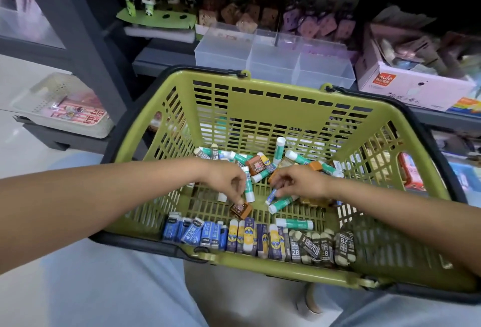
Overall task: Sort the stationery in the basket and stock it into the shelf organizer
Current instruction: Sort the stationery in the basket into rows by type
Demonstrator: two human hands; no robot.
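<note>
Head view: sorting is partly done. Along the near wall of the green basket [260, 108], erasers [260, 240] stand grouped by wrapper; glue sticks [294, 223] and brown erasers lie mixed behind. The left hand [229, 178] pinches a glue stick and the right hand [296, 182] pinches another. The clear shelf organizer [273, 58] appears unstocked.

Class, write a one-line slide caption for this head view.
Both hands pick through loose glue sticks in a green basket.
</note>
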